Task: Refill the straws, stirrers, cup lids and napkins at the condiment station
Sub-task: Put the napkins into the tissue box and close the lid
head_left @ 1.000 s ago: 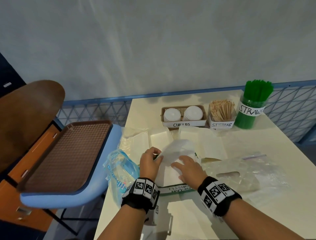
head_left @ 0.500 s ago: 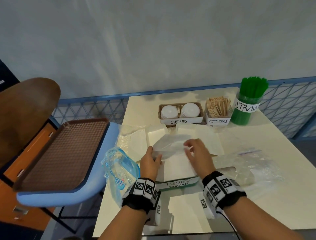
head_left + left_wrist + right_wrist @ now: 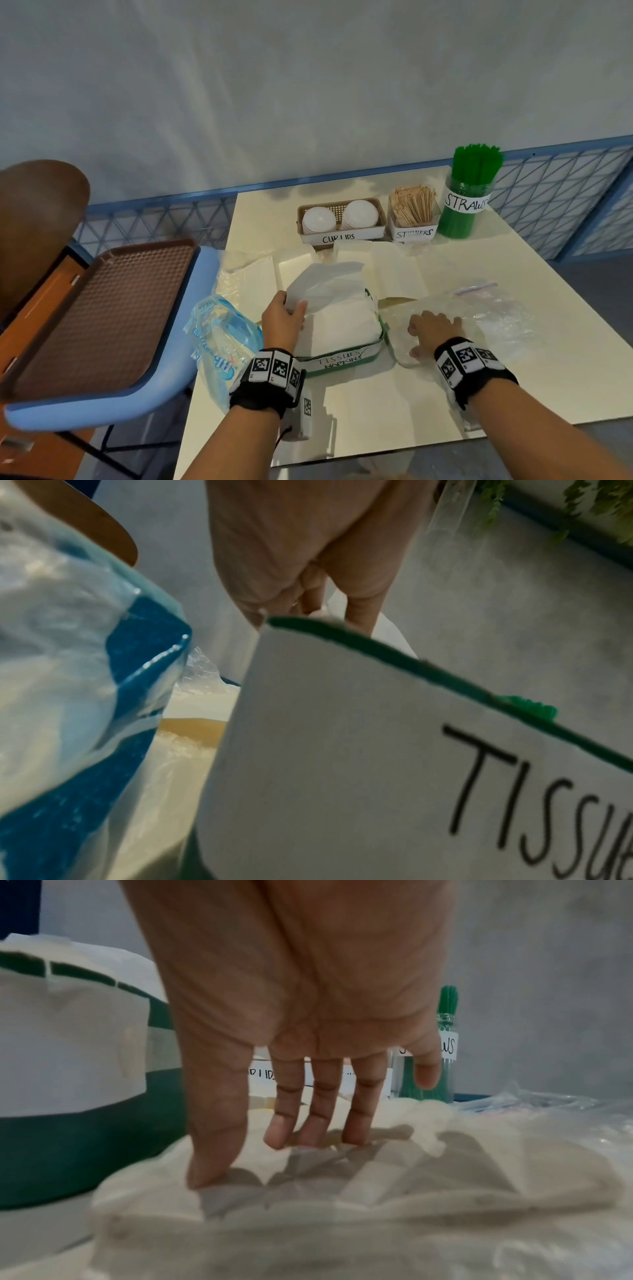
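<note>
- Since half a second ago the right hand (image 3: 434,329) has left the raised napkin and come down on the clear plastic bag (image 3: 486,311) beside the green napkin box (image 3: 346,361), fingers straight and spread, likely pinning it.
- On the table (image 3: 394,411) the box sits near the front edge, napkins (image 3: 339,322) stacked inside.
- Left hand (image 3: 282,317) pinches the top sheet's left side, probably to seat it.
- Along the far edge stand the cup lids (image 3: 339,217), stirrers (image 3: 412,205) and straws (image 3: 476,171); a blue bag (image 3: 219,339) crowds the left edge.
</note>
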